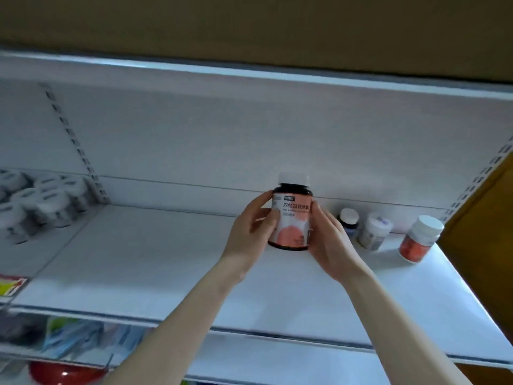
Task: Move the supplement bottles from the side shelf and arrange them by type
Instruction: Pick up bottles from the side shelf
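Pink-labelled bottle [291, 218] is held upright by left grip [251, 226] and right grip [330, 240], both curled round its sides. The label is faced forward, seemingly to be read for type. Three other bottles [374, 230] are stood to its right.

We hold one bottle [293, 215] upright between our left hand [251, 232] and right hand [330, 243] at the middle of the shelf [138, 259]. To its right, near the back, stand three more bottles [374, 232]; jars [41, 201] cluster far left.

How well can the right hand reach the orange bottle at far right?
Probably not yet: right hand and left hand grip the pink-label bottle. The shelf front toward the orange bottle looks free.
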`<action>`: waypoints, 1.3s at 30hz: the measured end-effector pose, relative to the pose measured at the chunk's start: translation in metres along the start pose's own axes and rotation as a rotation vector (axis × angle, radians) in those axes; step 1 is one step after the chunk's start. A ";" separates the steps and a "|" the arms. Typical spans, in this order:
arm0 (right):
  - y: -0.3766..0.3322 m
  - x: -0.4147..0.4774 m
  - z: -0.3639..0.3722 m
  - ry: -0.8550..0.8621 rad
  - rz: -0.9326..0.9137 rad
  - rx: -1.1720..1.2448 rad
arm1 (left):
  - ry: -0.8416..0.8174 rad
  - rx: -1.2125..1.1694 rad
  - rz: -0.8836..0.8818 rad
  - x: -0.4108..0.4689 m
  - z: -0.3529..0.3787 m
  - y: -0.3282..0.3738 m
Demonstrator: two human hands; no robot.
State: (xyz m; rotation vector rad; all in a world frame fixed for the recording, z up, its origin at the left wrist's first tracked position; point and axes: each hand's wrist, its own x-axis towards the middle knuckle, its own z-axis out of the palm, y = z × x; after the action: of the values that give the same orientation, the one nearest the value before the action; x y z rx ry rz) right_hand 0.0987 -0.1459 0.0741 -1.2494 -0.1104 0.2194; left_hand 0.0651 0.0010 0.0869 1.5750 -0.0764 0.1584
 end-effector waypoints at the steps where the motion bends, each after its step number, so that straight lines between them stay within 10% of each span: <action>1: 0.004 0.002 0.016 -0.021 0.010 -0.005 | 0.043 -0.003 0.004 -0.006 -0.015 0.001; 39: 0.267 0.016 0.842 -0.929 0.183 -0.189 | 0.969 0.167 0.117 -0.251 -0.782 0.034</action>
State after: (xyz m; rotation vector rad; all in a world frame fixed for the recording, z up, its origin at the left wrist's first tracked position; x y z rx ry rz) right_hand -0.0840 0.7185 0.0849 -1.2572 -0.8314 0.9570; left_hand -0.2285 0.7684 0.0859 1.5091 0.6148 1.0168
